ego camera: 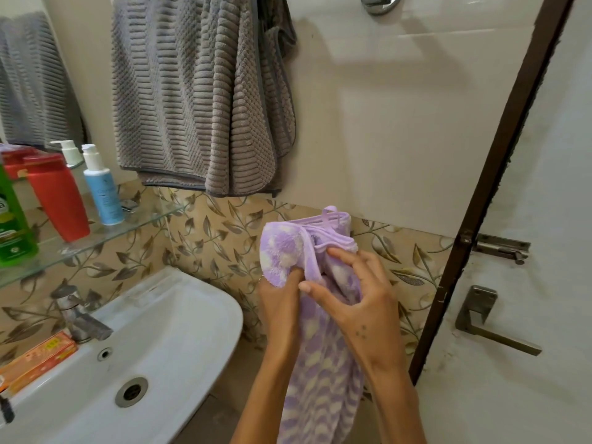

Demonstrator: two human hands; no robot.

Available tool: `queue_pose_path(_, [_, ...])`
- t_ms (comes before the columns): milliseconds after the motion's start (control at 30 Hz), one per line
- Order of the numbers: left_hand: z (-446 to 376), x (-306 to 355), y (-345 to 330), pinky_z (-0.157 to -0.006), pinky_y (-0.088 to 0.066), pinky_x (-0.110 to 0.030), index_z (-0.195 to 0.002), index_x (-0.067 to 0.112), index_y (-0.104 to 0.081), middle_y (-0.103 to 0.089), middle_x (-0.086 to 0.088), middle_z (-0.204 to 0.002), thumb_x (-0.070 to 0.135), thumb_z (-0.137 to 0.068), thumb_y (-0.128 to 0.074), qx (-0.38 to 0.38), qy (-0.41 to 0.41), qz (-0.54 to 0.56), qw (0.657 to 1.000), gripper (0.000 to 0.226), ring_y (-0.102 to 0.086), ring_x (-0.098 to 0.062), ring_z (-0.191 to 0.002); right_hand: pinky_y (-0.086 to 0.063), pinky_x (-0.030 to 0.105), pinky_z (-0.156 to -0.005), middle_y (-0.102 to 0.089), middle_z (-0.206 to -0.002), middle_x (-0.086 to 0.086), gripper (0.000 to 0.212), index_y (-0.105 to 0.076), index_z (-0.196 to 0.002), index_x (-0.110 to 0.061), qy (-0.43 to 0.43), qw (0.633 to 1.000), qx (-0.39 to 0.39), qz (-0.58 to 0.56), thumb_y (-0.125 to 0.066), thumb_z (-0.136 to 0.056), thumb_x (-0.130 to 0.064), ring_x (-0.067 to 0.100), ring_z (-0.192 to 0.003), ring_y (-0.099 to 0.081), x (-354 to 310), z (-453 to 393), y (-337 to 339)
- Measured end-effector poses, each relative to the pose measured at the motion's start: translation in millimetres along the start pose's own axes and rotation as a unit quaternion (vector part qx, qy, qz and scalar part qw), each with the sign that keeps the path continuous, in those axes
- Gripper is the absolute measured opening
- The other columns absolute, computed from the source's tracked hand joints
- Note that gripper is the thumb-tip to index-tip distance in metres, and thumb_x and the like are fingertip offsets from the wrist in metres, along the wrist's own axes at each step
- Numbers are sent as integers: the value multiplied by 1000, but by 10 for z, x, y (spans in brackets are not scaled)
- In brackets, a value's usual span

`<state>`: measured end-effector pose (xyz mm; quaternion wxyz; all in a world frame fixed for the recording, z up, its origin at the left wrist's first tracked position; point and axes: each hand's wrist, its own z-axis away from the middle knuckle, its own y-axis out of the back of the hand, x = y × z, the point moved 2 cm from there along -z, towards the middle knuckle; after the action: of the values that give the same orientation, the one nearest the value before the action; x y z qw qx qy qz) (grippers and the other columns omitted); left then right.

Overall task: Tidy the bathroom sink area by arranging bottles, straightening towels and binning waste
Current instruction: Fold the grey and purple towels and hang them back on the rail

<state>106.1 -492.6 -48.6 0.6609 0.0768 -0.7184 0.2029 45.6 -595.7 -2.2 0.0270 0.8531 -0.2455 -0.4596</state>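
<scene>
Both hands work a lilac-and-white towel (320, 363) in front of the leaf-patterned tiles (211, 238). Left hand (280, 302) – fingers curled shut, bunching the upper fold. Right hand (358, 302) – half open, fingertips (333, 251) pinching the towel's top edge, thumb pressed on the cloth; the rest hangs down between the forearms. Up-left of the hands: grey ribbed towel (198, 97) on the wall. Left of them: white sink (179, 331), and a glass shelf (134, 225) with bottles
</scene>
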Motion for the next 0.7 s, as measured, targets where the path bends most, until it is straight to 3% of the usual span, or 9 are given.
queue_pose_path(67, [12,5,-22,-59,-51,-24,-97,8,-67,-70,-7,-87,16,-81,-61,-18,5,-1,1000,19,-63,-9,-68,-38,-2,-79,-53,-105,-17,40,-63,-110,-32,19,998,43,39,-70,-72,-43,-5,-99,-54,14,-14,-9])
queue_pose_path(167, [-17,19,-30,-89,-52,-41,-116,5,-57,-65,-11,-114,21,-77,-69,-42,-1,-54,998,44,-62,-26,-104,-41,1,-72,-61,-93,-8,24,-72,-100,-21,63,988,125,65,-67,-81,-8,3,-83,-58,26,-80,22])
queue_pose_path(233, [-60,86,13,-91,-46,-35,-123,10,-44,-55,-2,-118,24,-67,-74,-60,-44,-117,990,64,-56,-24,-110,-42,1,-69,-62,-87,-7,27,-74,-94,-18,64,985,154,48,-65,-78,3,4,-80,-58,56,-133,72])
queue_pose_path(300, [-95,202,79,-91,-44,-29,-122,21,-37,-48,1,-122,17,-60,-71,-106,-121,-118,980,71,-52,-16,-111,-41,1,-67,-64,-85,-6,28,-75,-91,-16,65,986,152,37,-64,-77,5,5,-79,-58,85,-160,105])
queue_pose_path(400, [-122,364,173,-95,-38,-9,-115,35,-44,-52,18,-121,18,-65,-69,-222,-226,-121,941,58,-49,7,-113,-42,0,-70,-67,-86,0,25,-74,-91,-11,85,989,104,55,-65,-75,7,6,-81,-59,103,-124,47])
queue_pose_path(467, [-117,425,220,-90,-39,-4,-109,32,-54,-60,23,-112,25,-73,-69,-286,-271,-181,901,40,-54,7,-108,-45,4,-73,-69,-88,1,23,-74,-91,-11,99,991,66,62,-67,-76,5,6,-80,-61,95,-90,-11])
queue_pose_path(567, [-89,445,265,-84,-47,-13,-99,23,-61,-64,20,-99,33,-74,-68,-310,-298,-221,876,27,-59,4,-97,-50,14,-74,-70,-89,1,19,-74,-88,-12,114,991,23,66,-70,-76,2,9,-82,-65,83,-73,-3])
queue_pose_path(700, [-36,444,252,-67,-49,-24,-80,26,-59,-61,18,-76,38,-70,-71,-293,-323,-229,870,20,-58,-3,-76,-44,4,-73,-68,-84,-2,18,-73,-82,-14,139,986,22,83,-71,-74,2,3,-82,-59,42,-60,106])
